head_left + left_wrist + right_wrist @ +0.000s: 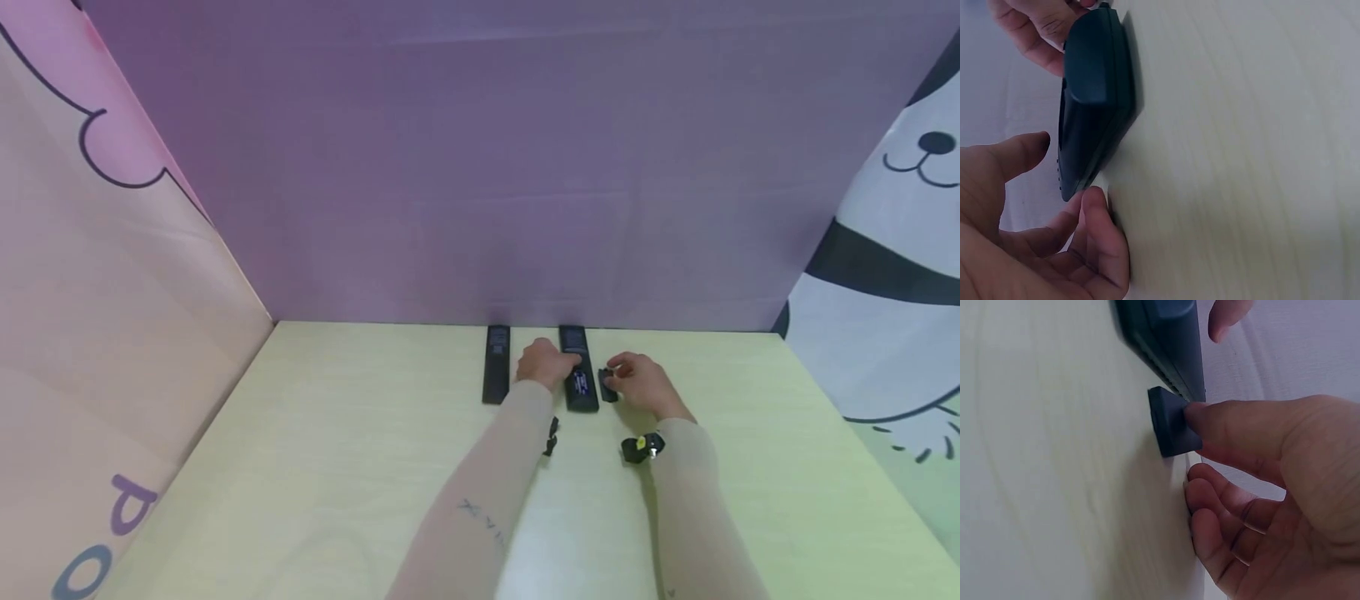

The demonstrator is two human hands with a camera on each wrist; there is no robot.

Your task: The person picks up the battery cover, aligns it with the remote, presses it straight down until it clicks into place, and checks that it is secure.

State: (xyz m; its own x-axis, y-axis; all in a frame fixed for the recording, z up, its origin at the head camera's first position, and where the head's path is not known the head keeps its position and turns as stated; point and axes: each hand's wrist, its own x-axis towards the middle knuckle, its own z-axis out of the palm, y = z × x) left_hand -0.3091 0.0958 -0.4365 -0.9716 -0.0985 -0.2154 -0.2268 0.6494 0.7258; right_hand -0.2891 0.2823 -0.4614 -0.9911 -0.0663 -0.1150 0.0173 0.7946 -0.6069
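A black remote control (588, 402) lies on the table with its back up, and bluish-white batteries (581, 382) show in its uncovered compartment. My left hand (546, 364) is at its left side, the thumb reaching over it. In the left wrist view a gap shows between that thumb and the remote (1094, 81), while the curled fingers (1100, 219) come up to its edge. Right of the remote, my right hand (643, 385) pinches a small black battery cover (1171, 422) between thumb and fingers, tilted just above the table.
Another black remote control (497, 367) lies left of my left hand. Both remotes reach the table's (360, 433) far edge, where a purple backdrop (450, 167) rises. Printed side panels stand left and right. Dark wrist cameras (642, 448) are worn on both wrists.
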